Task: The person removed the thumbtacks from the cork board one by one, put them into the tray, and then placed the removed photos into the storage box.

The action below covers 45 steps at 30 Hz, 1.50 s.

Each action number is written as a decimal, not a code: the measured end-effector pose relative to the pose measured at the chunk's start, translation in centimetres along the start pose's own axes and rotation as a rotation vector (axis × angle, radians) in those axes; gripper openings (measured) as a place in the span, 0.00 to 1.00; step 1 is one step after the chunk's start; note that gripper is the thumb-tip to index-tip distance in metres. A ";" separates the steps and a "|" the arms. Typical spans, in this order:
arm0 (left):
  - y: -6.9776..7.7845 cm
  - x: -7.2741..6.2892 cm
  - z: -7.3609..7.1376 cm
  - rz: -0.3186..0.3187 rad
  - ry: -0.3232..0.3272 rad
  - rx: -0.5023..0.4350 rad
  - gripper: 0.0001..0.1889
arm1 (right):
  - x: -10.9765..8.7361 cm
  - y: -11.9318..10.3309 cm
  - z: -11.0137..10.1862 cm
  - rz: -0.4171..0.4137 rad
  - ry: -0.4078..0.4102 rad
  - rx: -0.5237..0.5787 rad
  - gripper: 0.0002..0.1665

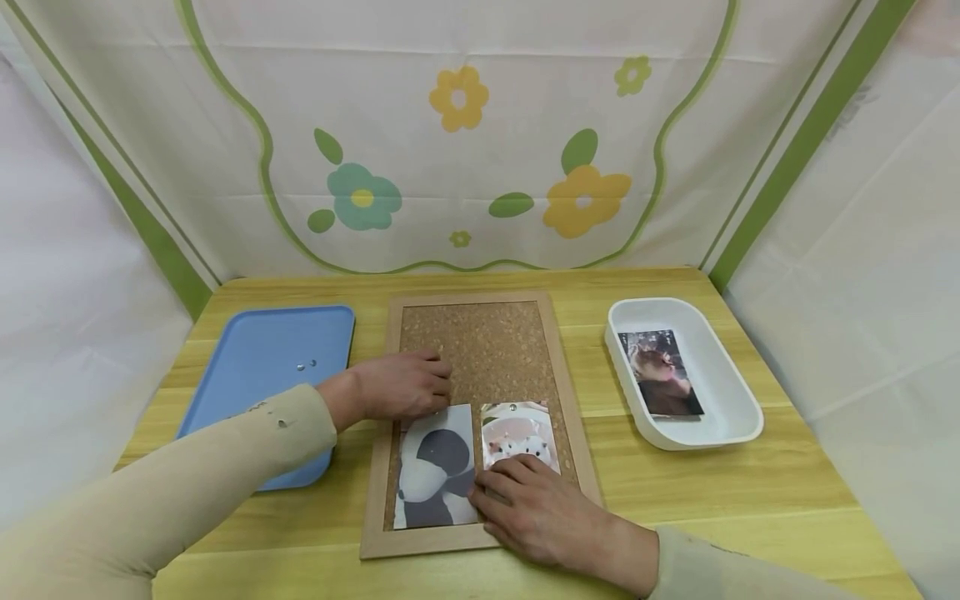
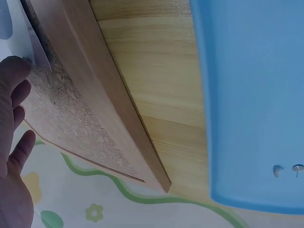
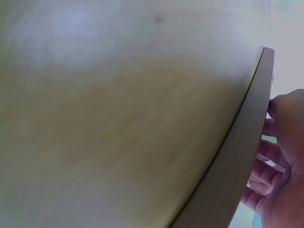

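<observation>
On the framed cork board [image 1: 487, 350] lie two photos side by side. My left hand [image 1: 401, 385] is at the top edge of the grey-and-white photo [image 1: 438, 467]; in the left wrist view its thumb presses there, with the other fingers loosely bent. A small dark spot shows under the thumb tip, too small to name. One corner of that photo lifts slightly. My right hand [image 1: 543, 512] rests over the lower part of the hamster photo [image 1: 517, 429], fingertips near the gap between the photos. A metal thumbtack [image 1: 513, 407] sits at the hamster photo's top.
A blue tray [image 1: 292, 333] stands left of the board, with two metal thumbtacks [image 2: 298, 168] on it. At the right, a white plastic basin [image 1: 723, 392] contains a dark photo [image 1: 663, 375]. A flowered cloth [image 1: 450, 167] hangs behind the wooden table [image 1: 787, 483].
</observation>
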<state>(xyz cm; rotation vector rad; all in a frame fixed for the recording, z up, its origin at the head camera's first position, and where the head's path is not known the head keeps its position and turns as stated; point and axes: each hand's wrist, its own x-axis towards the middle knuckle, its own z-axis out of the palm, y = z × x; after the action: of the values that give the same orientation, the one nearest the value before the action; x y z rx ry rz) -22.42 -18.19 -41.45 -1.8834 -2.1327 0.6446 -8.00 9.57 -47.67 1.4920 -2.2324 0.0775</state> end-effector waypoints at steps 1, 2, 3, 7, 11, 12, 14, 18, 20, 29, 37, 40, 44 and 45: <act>0.0 0.1 0.0 -0.004 -0.006 -0.007 0.02 | 0.0 0.0 0.0 0.003 -0.003 0.004 0.20; 0.1 0.1 0.0 -0.008 -0.012 -0.015 0.02 | 0.0 0.0 0.0 0.007 -0.009 0.008 0.20; 0.1 0.2 0.0 -0.013 -0.019 -0.020 0.03 | 0.0 0.0 -0.1 0.012 -0.016 0.012 0.20; 0.2 0.4 -0.1 -0.032 -0.039 -0.051 0.07 | 0.0 -0.1 -0.2 0.042 -0.047 0.053 0.21; 0.2 0.5 -0.1 -0.040 -0.047 -0.071 0.09 | 0.0 -0.2 -0.3 0.050 -0.066 0.058 0.21; 0.2 0.5 -0.1 -0.042 -0.052 -0.076 0.09 | -0.1 -0.2 -0.3 0.052 -0.071 0.061 0.21; 0.2 0.4 0.0 -0.044 -0.056 -0.079 0.09 | -0.1 -0.1 -0.3 0.044 -0.070 0.057 0.22; 0.3 0.3 0.3 -0.048 -0.051 -0.084 0.10 | -0.2 0.0 -0.3 0.035 -0.066 0.053 0.22; 0.3 0.3 0.4 -0.048 -0.035 -0.084 0.10 | -0.2 0.0 -0.3 0.030 -0.062 0.049 0.22; 0.4 -0.2 0.9 -0.036 0.021 -0.072 0.11 | -0.3 -0.1 -0.3 0.050 -0.086 0.081 0.22; 0.2 -0.8 1.4 -0.018 0.100 -0.072 0.10 | -0.2 -0.1 -0.3 0.031 -0.063 0.058 0.22; 0.2 -0.8 1.6 -0.014 0.118 -0.051 0.11 | -0.2 -0.1 -0.3 0.021 -0.056 0.037 0.22; 0.3 -0.7 1.7 -0.011 0.138 -0.025 0.12 | -0.3 -0.1 -0.3 0.020 -0.060 0.037 0.22; 0.3 -0.7 1.7 -0.012 0.144 -0.024 0.12 | -0.3 -0.1 -0.3 0.025 -0.064 0.046 0.22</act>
<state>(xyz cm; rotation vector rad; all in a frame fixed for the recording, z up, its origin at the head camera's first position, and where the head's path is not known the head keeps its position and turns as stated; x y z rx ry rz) -22.80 -19.17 -42.96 -1.8667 -2.0685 0.4684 -7.72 9.83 -47.53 1.5109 -2.3145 0.0902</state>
